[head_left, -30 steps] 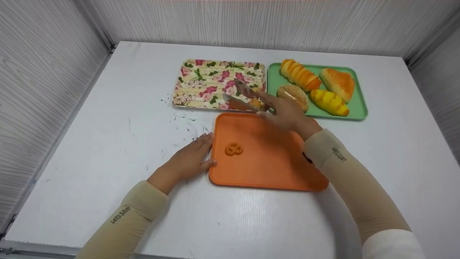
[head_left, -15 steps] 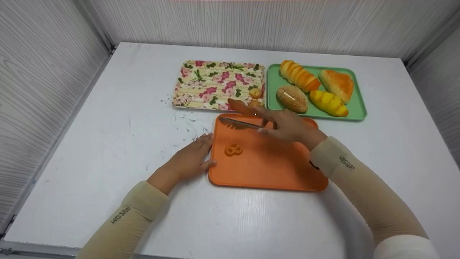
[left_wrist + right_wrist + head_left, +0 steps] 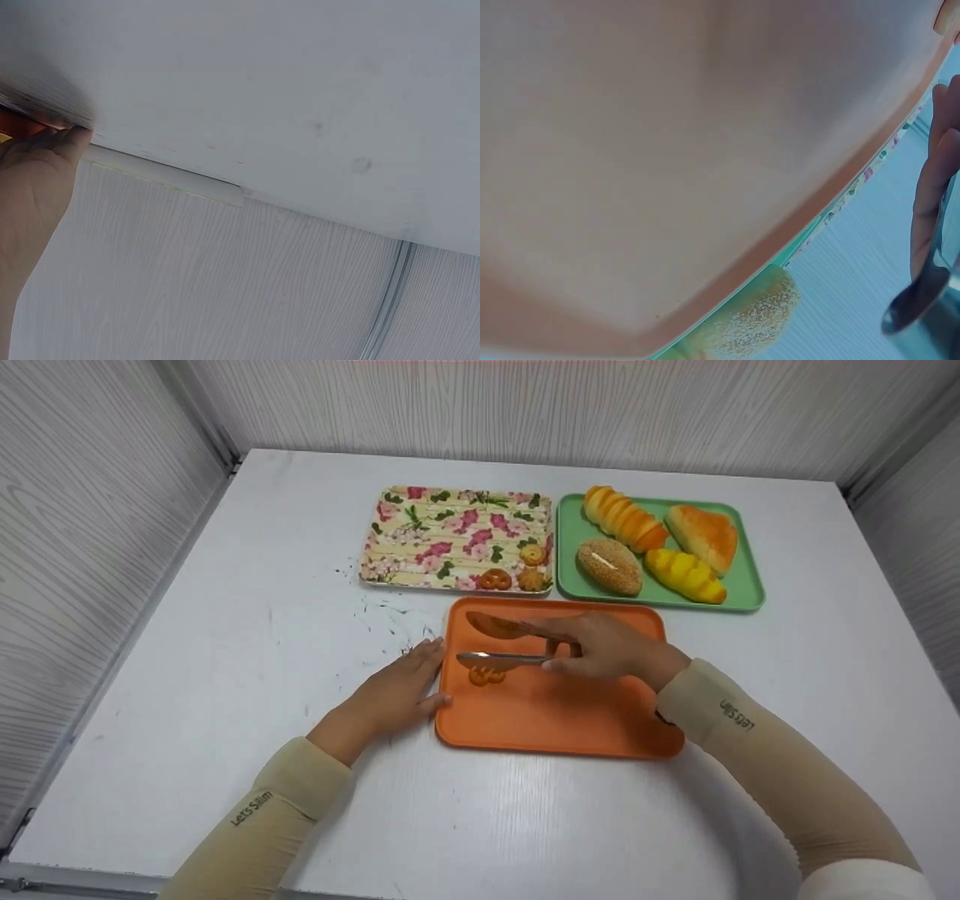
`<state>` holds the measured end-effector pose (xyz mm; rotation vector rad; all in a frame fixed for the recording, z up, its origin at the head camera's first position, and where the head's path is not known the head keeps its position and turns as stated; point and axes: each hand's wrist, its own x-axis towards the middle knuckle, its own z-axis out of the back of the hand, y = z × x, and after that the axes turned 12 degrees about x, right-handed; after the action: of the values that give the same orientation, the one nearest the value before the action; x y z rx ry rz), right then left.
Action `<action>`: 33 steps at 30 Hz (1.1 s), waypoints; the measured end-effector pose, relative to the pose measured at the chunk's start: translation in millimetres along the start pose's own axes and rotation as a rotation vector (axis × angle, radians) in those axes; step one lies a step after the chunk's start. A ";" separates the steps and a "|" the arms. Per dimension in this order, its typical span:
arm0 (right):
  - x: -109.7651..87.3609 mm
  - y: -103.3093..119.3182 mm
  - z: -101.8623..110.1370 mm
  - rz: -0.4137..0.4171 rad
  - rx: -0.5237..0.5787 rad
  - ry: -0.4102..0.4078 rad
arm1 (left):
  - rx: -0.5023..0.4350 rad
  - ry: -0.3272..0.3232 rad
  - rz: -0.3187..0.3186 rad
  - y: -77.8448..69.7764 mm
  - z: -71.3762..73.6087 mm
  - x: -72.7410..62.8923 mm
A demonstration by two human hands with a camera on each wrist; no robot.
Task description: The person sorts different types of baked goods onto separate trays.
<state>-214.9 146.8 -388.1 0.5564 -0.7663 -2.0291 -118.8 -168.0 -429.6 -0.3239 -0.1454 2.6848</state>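
Note:
My right hand (image 3: pixel 611 645) grips a pair of metal tongs (image 3: pixel 501 658), whose two arms stand apart above the orange tray (image 3: pixel 525 727). Below the lower arm lies a small pretzel (image 3: pixel 487 677), partly covered by it. In the right wrist view, the tongs' rounded metal end (image 3: pixel 922 307) shows beside my curled fingers (image 3: pixel 934 180). My left hand (image 3: pixel 390 690) rests at the orange tray's left edge, fingers extended, thumb on the rim. In the left wrist view this hand (image 3: pixel 37 180) is partly cut off. Nothing shows between the tongs' tips.
Behind stands a floral tray (image 3: pixel 450 521) with another pretzel (image 3: pixel 495 579), a round cookie (image 3: pixel 533 555) and a flower-shaped cookie (image 3: pixel 532 579) in its near right corner. Beside it, a green tray (image 3: pixel 750 585) holds several breads, including a sesame bun (image 3: pixel 610 566). Walls enclose the table (image 3: pixel 225 660).
My right hand has brought the tongs from the floral tray's near right corner toward me, over the pretzel on the orange tray. The floral tray's pretzel is now uncovered. My left hand stays put.

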 end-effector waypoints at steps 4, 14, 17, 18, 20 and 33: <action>-3.1 -1.1 -0.7 0.009 -0.003 0.035 | 0.004 -0.015 -0.012 1.0 -1.5 0.3; -4.8 -1.8 -3.9 0.024 -0.035 0.061 | 0.005 -0.023 -0.019 1.9 -3.2 0.0; -4.9 -0.1 -4.9 0.028 -0.049 0.061 | 0.006 -0.031 -0.027 2.1 -3.5 0.0; -5.0 0.4 -5.2 0.025 -0.055 0.061 | 0.007 -0.033 -0.029 2.2 -3.5 0.1; -4.9 1.9 -5.5 0.022 -0.067 0.059 | 0.006 -0.037 -0.032 2.3 -3.6 -0.1; -3.7 6.6 -6.0 0.009 -0.122 0.054 | -0.003 -0.025 -0.024 2.0 -3.3 0.0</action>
<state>-205.5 145.2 -387.4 0.5341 -0.6069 -2.0289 -118.7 -169.7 -433.1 -0.2882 -0.1596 2.6662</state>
